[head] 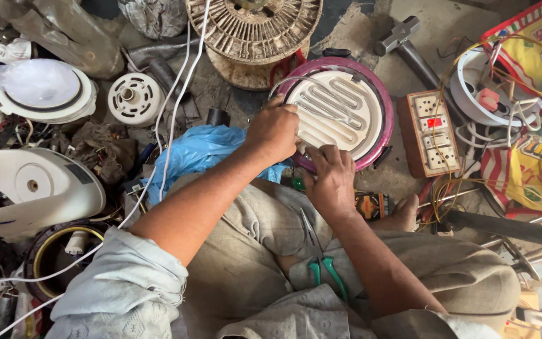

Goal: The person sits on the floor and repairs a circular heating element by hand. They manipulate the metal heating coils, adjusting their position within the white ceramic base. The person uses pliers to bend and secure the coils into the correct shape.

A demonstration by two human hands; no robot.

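Sitting cross-legged: we are on the floor (pixel 421 19), knees spread, so the work lies just past our shins within easy reach of both hands.
Pliers: green-handled pliers (pixel 321 260) rest in our lap, just behind the right hand's wrist, parked where either hand can drop back to them.
Right hand: our right hand (pixel 330 179) sits at the near edge of the heater plate, fingers curled narrow and pinching something small at the rim; what it pinches is too small for us to tell.
Left hand: our left hand (pixel 275 130) lies just left of the right one, fingers bent over the near-left rim, gripping the plate to steady it.
Heater plate: the round white heater plate (pixel 340 110), with a grey coil winding through its grooves and a pink outer ring, lies flat on the floor, touching both hands, face up so its coil is open to us.
Blue bag: a crumpled blue plastic bag (pixel 199 150) lies under the left forearm.
Switchboard: a brown socket board (pixel 433 132) with a red switch sits just right of the plate, beyond the right hand, wires trailing off it.
White cable: a white cable (pixel 177 100) runs past the left hand's far side.
Hammer: a hammer (pixel 403 37) lies well beyond both hands.
Fan rotor: a finned round rotor (pixel 255 28) stands farthest out, past the plate.
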